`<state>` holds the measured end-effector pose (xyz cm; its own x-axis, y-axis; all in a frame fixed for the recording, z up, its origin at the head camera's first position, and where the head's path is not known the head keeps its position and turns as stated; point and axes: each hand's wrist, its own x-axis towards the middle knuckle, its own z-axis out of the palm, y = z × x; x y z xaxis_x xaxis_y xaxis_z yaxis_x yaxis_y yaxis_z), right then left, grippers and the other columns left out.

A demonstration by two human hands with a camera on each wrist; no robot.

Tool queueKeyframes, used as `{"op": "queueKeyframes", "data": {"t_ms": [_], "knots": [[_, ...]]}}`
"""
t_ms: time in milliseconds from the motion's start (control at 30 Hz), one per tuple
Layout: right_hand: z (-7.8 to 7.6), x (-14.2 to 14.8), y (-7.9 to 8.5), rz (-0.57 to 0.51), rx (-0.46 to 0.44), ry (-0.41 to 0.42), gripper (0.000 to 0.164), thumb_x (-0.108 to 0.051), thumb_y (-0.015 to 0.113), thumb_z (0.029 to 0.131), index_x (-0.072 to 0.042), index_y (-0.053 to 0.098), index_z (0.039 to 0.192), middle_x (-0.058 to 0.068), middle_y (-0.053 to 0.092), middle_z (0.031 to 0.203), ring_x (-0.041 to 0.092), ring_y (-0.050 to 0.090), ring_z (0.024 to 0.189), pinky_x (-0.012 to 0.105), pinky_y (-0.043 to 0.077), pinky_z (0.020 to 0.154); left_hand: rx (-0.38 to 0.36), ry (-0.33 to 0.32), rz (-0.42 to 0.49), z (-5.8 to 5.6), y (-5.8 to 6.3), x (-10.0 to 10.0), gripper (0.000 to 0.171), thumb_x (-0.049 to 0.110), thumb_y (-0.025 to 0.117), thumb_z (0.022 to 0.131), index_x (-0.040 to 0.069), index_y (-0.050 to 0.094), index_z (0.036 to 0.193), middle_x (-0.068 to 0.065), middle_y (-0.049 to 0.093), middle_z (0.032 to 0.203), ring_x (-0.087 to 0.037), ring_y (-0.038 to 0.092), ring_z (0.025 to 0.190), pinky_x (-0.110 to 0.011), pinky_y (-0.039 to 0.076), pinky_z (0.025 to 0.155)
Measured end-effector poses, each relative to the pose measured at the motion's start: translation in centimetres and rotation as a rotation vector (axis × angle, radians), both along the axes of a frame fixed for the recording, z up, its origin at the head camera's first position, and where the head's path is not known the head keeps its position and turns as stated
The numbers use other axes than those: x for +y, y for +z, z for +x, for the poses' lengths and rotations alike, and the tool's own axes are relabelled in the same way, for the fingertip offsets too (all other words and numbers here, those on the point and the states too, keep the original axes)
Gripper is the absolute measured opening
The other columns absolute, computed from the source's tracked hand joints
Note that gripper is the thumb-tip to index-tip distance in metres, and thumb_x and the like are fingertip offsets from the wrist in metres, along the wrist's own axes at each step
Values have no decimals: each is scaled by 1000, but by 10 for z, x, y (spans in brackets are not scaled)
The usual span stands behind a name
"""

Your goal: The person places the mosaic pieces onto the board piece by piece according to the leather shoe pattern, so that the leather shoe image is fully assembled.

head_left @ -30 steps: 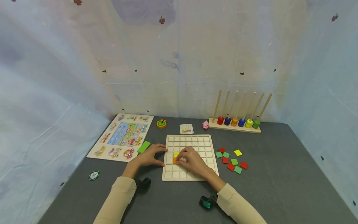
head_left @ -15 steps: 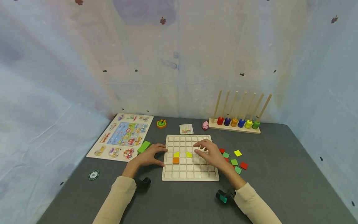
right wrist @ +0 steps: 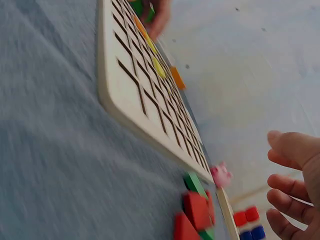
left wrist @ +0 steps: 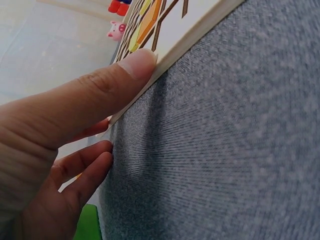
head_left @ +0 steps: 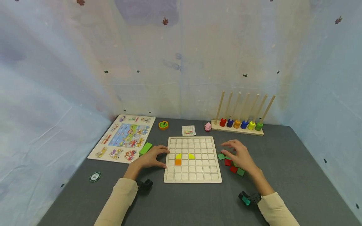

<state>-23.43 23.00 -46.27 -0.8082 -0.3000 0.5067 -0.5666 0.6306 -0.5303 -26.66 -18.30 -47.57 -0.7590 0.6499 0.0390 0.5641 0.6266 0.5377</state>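
Observation:
A wooden grid board lies in the middle of the table. It bears an orange tile, one yellow tile directly behind it, and a second yellow tile farther right. At the board's left side is my left hand; its thumb touches the edge in the left wrist view. To the right of the board, my right hand hovers over loose red tiles and green tiles, hiding some. Its fingers are relaxed and hold nothing.
A pattern card and a pink pig figure lie behind the board. A peg rack with coloured rings stands back right. Leftward are a green block, a picture puzzle, a round toy and a chip.
My right hand has lifted off the board and moved right, over the loose tiles. The right-hand yellow tile, hidden earlier, now shows on the board. My left hand stays put.

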Motion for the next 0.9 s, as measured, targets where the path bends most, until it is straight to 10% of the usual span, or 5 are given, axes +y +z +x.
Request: {"op": "queueKeyframes", "data": {"t_ms": [900], "knots": [[-2, 60, -17, 179, -305, -247, 45, -21, 73, 81, 4, 59, 116, 20, 56, 98, 30, 55, 83, 47, 45, 71, -32, 32, -21, 3, 4, 2, 66, 35, 79, 74, 9, 54, 130, -12, 43, 136, -33, 36, 127, -51, 31, 102]]}}
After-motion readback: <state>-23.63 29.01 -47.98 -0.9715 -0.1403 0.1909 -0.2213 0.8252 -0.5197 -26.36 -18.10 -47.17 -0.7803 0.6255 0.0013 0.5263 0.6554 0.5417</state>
